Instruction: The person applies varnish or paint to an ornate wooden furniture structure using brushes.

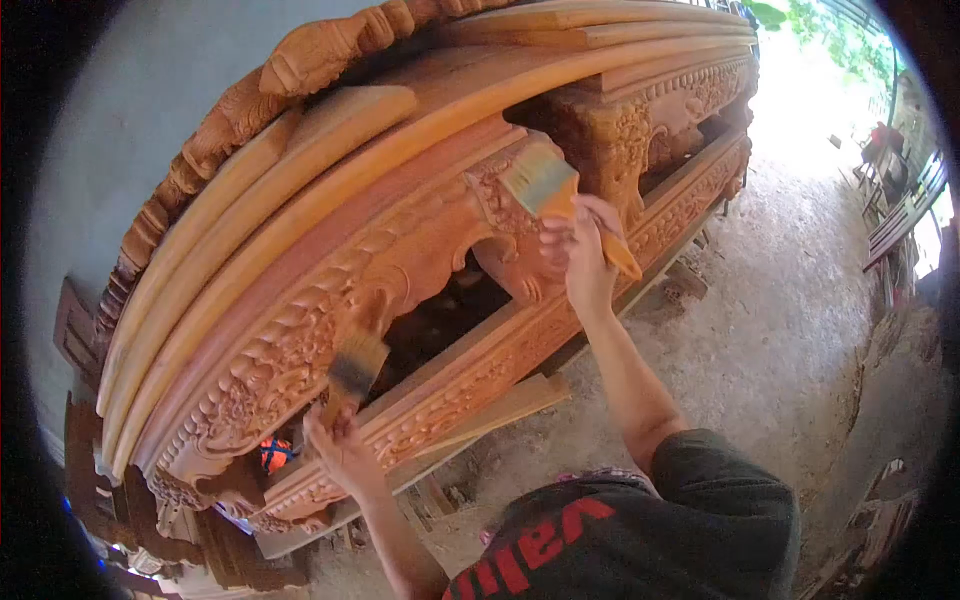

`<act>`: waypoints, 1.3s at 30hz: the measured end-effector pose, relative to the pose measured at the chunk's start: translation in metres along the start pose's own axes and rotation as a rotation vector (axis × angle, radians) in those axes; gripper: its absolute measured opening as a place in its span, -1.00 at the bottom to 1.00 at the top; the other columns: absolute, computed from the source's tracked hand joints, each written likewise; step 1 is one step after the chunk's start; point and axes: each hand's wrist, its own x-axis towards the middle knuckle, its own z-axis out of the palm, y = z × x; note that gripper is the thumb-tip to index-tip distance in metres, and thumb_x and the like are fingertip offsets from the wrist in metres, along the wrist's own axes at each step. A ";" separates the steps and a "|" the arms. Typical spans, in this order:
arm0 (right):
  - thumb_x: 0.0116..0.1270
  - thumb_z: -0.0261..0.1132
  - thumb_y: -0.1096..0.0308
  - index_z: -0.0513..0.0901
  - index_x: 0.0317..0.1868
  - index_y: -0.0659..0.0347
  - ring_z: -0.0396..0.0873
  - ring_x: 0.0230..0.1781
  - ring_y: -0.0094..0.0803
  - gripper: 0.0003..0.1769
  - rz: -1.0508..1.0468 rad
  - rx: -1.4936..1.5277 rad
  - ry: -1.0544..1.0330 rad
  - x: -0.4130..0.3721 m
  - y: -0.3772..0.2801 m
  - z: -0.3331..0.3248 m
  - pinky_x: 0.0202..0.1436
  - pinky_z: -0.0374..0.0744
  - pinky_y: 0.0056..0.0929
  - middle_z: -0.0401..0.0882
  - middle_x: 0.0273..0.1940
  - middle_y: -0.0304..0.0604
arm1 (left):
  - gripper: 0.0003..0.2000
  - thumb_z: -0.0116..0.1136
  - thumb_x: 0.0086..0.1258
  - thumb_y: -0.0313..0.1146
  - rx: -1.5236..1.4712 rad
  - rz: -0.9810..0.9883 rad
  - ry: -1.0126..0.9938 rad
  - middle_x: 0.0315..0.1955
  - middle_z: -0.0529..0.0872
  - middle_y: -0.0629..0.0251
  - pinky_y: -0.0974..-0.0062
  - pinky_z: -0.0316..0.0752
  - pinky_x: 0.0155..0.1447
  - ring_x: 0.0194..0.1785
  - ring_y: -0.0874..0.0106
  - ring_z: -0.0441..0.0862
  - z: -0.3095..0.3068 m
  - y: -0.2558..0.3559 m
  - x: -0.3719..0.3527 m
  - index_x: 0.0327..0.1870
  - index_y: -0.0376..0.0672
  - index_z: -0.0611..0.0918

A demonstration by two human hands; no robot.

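Note:
My left hand (342, 448) is closed round the handle of a wide paintbrush (358, 362), its dark-banded, tan bristles pointing up over the carved front of a large wooden cabinet (440, 235). Farther right, my right hand (588, 258) grips a second broad paintbrush (540, 182) with an orange handle and pale bristles. Its bristle end overlaps the carved corner beside a dark opening. Scrolls, leaves and a beaded band cover the reddish-brown wood around both brushes.
Long curved boards (330, 150) lie along the cabinet top, with a carved wooden rail (225, 125) behind them. Loose planks (500, 415) rest low by the base. To the right stretches a dusty concrete floor (770, 330); wooden pieces (905, 215) lean at its far side.

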 end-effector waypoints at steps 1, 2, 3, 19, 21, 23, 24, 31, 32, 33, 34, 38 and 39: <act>0.47 0.10 0.17 0.42 0.02 0.22 0.61 -0.43 -0.38 -0.69 0.011 -0.002 -0.008 0.003 0.003 0.004 -0.40 0.60 -0.47 0.60 -0.33 -0.07 | -0.69 0.10 0.44 -0.19 0.008 0.027 -0.049 -0.09 0.56 0.17 0.48 0.55 -0.07 -0.10 0.39 0.55 0.021 0.018 0.002 0.03 -0.23 0.51; 0.47 0.10 0.19 0.43 0.02 0.23 0.61 -0.43 -0.37 -0.70 -0.010 -0.011 -0.031 0.004 0.008 0.008 -0.39 0.61 -0.47 0.60 -0.32 -0.06 | -0.74 0.10 0.45 -0.26 -0.397 -0.266 -0.008 -0.09 0.57 0.16 0.44 0.58 -0.06 -0.13 0.38 0.58 0.045 0.042 0.006 0.00 -0.24 0.53; 0.47 0.11 0.21 0.43 0.01 0.24 0.62 -0.42 -0.37 -0.72 -0.031 -0.019 -0.055 0.004 0.013 0.009 -0.38 0.61 -0.47 0.60 -0.31 -0.04 | -0.78 0.10 0.44 -0.33 -0.407 -0.226 -0.050 -0.12 0.59 0.17 0.45 0.59 -0.07 -0.18 0.39 0.59 0.069 0.061 0.006 -0.02 -0.25 0.54; 0.35 0.21 0.39 0.56 -0.04 0.26 0.54 -0.12 -0.28 -0.78 0.069 -0.531 -0.196 -0.082 0.160 -0.108 -0.02 0.48 -0.29 0.58 -0.22 -0.11 | -0.92 0.18 0.36 -0.48 0.134 0.047 -0.525 -0.31 0.66 0.25 0.57 0.48 -0.15 -0.22 0.52 0.59 0.102 -0.090 -0.051 -0.22 -0.27 0.65; 0.31 0.20 0.46 0.58 -0.03 0.26 0.56 -0.06 -0.22 -0.77 0.293 -0.474 -0.442 -0.121 0.141 -0.080 0.09 0.46 -0.27 0.59 -0.15 -0.05 | -0.92 0.19 0.34 -0.48 0.216 0.086 -0.511 -0.33 0.66 0.22 0.53 0.49 -0.13 -0.25 0.49 0.59 0.091 -0.118 -0.055 -0.24 -0.30 0.64; 0.29 0.22 0.46 0.60 -0.05 0.25 0.56 -0.06 -0.22 -0.78 0.239 -0.280 -0.568 -0.135 0.136 -0.068 0.07 0.47 -0.26 0.59 -0.15 -0.01 | -0.91 0.20 0.35 -0.47 0.113 -0.057 -0.461 -0.36 0.67 0.25 0.54 0.49 -0.15 -0.29 0.52 0.58 0.076 -0.140 -0.059 -0.26 -0.31 0.64; 0.28 0.22 0.46 0.60 -0.08 0.25 0.55 -0.08 -0.22 -0.80 0.188 -0.374 -0.728 -0.139 0.132 -0.065 0.05 0.47 -0.27 0.59 -0.17 0.00 | -0.91 0.20 0.35 -0.47 0.117 -0.067 -0.460 -0.36 0.67 0.25 0.54 0.49 -0.15 -0.29 0.52 0.58 0.069 -0.140 -0.062 -0.26 -0.31 0.64; 0.32 0.16 0.47 0.60 -0.19 0.26 0.51 -0.24 -0.26 -0.88 -0.037 -0.556 -0.473 -0.064 0.124 -0.140 -0.15 0.49 -0.35 0.58 -0.33 -0.13 | -0.88 0.24 0.35 -0.38 -0.348 -0.502 -0.188 -0.43 0.64 0.34 0.64 0.50 -0.35 -0.44 0.56 0.57 -0.030 -0.203 -0.038 -0.23 -0.24 0.64; 0.31 0.16 0.48 0.60 -0.19 0.26 0.50 -0.25 -0.26 -0.88 -0.016 -0.571 -0.462 -0.053 0.127 -0.149 -0.16 0.49 -0.35 0.57 -0.35 -0.13 | -0.86 0.25 0.35 -0.35 -0.071 -0.435 -0.122 -0.43 0.64 0.34 0.61 0.53 -0.33 -0.43 0.54 0.58 -0.046 -0.209 -0.034 -0.23 -0.24 0.64; 0.31 0.15 0.48 0.58 -0.19 0.24 0.50 -0.26 -0.22 -0.89 -0.246 -0.821 -0.382 -0.045 0.102 -0.125 -0.17 0.50 -0.35 0.56 -0.33 -0.09 | -0.84 0.26 0.34 -0.33 0.039 -0.349 -0.105 -0.40 0.64 0.33 0.58 0.56 -0.29 -0.41 0.53 0.59 -0.046 -0.210 -0.038 -0.23 -0.24 0.62; 0.31 0.14 0.47 0.57 -0.18 0.23 0.50 -0.27 -0.19 -0.89 -0.490 -1.056 -0.296 -0.045 0.091 -0.104 -0.18 0.51 -0.34 0.55 -0.31 -0.06 | -0.81 0.27 0.33 -0.31 0.157 -0.265 -0.079 -0.37 0.64 0.32 0.56 0.58 -0.26 -0.38 0.51 0.60 -0.047 -0.211 -0.042 -0.22 -0.24 0.61; 0.25 0.15 0.52 0.52 -0.16 0.19 0.56 -0.07 -0.05 -0.85 -0.221 -0.860 -0.810 -0.114 0.117 -0.059 -0.09 0.52 -0.33 0.51 -0.01 0.03 | -0.66 0.29 0.31 -0.21 -0.277 -0.686 0.208 -0.16 0.63 0.26 0.51 0.63 -0.16 -0.24 0.44 0.64 -0.042 -0.209 -0.043 -0.06 -0.26 0.55; 0.25 0.15 0.52 0.52 -0.16 0.19 0.56 -0.07 -0.05 -0.85 -0.221 -0.862 -0.823 -0.116 0.119 -0.051 -0.09 0.52 -0.33 0.51 -0.01 0.03 | -0.66 0.29 0.31 -0.21 -0.282 -0.691 0.219 -0.16 0.63 0.26 0.51 0.63 -0.16 -0.24 0.44 0.64 -0.044 -0.207 -0.046 -0.06 -0.26 0.55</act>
